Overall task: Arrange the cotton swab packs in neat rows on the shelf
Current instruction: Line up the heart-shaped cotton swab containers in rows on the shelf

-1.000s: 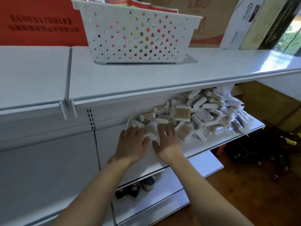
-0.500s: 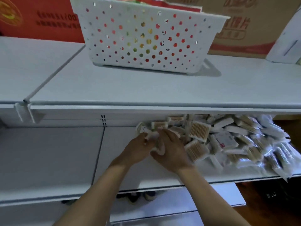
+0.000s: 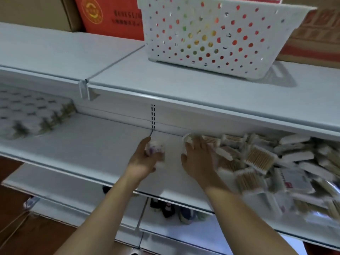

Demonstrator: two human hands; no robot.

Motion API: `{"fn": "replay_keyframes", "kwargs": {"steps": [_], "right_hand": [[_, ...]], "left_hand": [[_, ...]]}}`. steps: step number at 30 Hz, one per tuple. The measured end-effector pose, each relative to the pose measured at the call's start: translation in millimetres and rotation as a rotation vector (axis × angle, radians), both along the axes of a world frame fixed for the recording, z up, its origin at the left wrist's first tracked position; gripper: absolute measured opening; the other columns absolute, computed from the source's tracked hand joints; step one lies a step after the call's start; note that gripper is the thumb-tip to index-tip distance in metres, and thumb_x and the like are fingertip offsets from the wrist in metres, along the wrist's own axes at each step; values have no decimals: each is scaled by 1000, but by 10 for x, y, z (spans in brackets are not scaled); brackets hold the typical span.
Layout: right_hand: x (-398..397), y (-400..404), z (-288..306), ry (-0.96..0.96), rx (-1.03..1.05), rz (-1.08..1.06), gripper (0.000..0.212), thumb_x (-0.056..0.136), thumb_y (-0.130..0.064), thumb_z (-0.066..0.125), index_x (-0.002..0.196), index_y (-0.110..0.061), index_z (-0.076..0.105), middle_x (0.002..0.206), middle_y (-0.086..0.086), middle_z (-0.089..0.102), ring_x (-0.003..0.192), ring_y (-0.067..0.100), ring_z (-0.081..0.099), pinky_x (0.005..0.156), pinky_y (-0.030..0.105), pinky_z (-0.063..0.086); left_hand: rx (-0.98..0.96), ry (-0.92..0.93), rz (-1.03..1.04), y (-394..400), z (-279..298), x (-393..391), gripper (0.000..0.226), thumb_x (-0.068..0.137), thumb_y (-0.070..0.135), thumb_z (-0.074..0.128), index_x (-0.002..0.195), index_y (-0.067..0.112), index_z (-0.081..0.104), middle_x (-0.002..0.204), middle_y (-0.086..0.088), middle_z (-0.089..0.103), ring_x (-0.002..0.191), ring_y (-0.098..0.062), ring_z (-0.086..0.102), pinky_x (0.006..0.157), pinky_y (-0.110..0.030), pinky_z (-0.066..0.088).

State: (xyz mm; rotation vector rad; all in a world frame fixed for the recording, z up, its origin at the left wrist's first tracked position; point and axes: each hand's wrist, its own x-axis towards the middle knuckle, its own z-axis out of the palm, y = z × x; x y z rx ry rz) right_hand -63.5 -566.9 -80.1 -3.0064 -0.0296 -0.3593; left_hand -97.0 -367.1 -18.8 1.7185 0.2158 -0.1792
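Note:
A loose heap of cotton swab packs (image 3: 261, 161) covers the right half of the white middle shelf (image 3: 103, 144). My left hand (image 3: 145, 159) grips one small clear pack (image 3: 155, 149) and holds it just above the bare shelf, left of the heap. My right hand (image 3: 197, 159) lies flat with straight fingers against the heap's left edge, its fingertips on a pack (image 3: 188, 139) near the back. The view is blurred by motion.
A white perforated basket (image 3: 217, 34) stands on the top shelf (image 3: 165, 81). Rows of small packs (image 3: 31, 115) fill the far left of the middle shelf. Lower shelves (image 3: 184, 234) hold a few items. Cardboard boxes (image 3: 110, 15) stand behind.
My hands have drawn apart: the left one carried a pack leftward away from the heap, the right one stayed at the heap's edge. The view swung left and closer.

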Motion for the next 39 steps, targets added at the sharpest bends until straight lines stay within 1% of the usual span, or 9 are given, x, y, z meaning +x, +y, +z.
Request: {"fn": "replay_keyframes", "kwargs": {"steps": [4, 7, 10, 14, 20, 24, 29, 34, 39], "right_hand": [[-120, 92, -73, -114, 123, 83, 28, 86, -33, 54, 100, -11, 65, 104, 11, 57, 96, 36, 58, 81, 43, 47], [-172, 77, -96, -58, 319, 55, 30, 85, -29, 67, 106, -9, 58, 105, 15, 56, 92, 36, 58, 71, 39, 49], [-227, 64, -71, -30, 224, -27, 38, 88, -44, 60, 108, -12, 58, 98, 13, 65, 91, 36, 60, 70, 39, 49], [-276, 27, -27, 148, 361, -1, 37, 91, -48, 58, 115, -21, 58, 102, 10, 66, 95, 34, 60, 76, 36, 49], [-435, 390, 468, 225, 1175, 146, 25, 96, -26, 63, 116, -41, 62, 128, -1, 60, 106, 13, 64, 85, 38, 60], [-454, 813, 646, 228, 1205, 212, 32, 97, -26, 63, 111, -54, 65, 131, -11, 60, 113, 6, 61, 101, 38, 52], [-437, 1607, 694, 167, 1422, 213, 44, 93, -11, 67, 117, -47, 64, 128, -12, 64, 114, 10, 64, 98, 40, 55], [-423, 2400, 661, 19, 1657, 136, 58, 67, -22, 84, 120, -27, 60, 124, 5, 67, 112, 25, 65, 96, 46, 53], [-384, 3071, 644, 132, 1673, 185, 34, 87, -9, 73, 117, -20, 61, 112, 7, 69, 102, 25, 67, 95, 42, 53]], "left_hand": [[-7, -3, 63, 95, -25, -23, 60, 91, 22, 72, 142, 34, 42, 105, 2, 59, 96, -22, 64, 81, -44, 61], [-21, 2, 78, 39, -56, -95, 61, 91, 22, 72, 144, 32, 43, 104, 0, 58, 99, -26, 64, 81, -45, 62], [-9, 8, 71, -13, -81, -198, 60, 92, 24, 71, 144, 29, 43, 105, 3, 60, 97, -23, 66, 80, -45, 62], [-58, 34, 91, -10, -83, -264, 60, 92, 19, 71, 144, 28, 41, 103, 8, 59, 88, -17, 62, 83, -48, 59], [-149, -5, 138, 271, -22, -187, 64, 94, 17, 68, 148, 28, 34, 110, 5, 60, 92, -19, 64, 85, -49, 58], [-221, -72, 143, 635, 88, -132, 47, 98, 18, 61, 136, 31, 37, 111, 4, 61, 90, -13, 65, 72, -34, 55], [-202, -120, 131, 1350, 135, -180, 59, 97, 29, 64, 148, 30, 32, 133, -3, 56, 107, -17, 64, 72, -30, 60], [-103, -189, 84, 2140, 209, -250, 67, 94, 29, 69, 149, 34, 30, 129, 2, 53, 102, -8, 63, 76, -31, 61], [-34, -200, 151, 2736, 195, -245, 73, 93, 29, 70, 152, 32, 29, 124, 3, 59, 93, -10, 66, 86, -47, 60]]}}
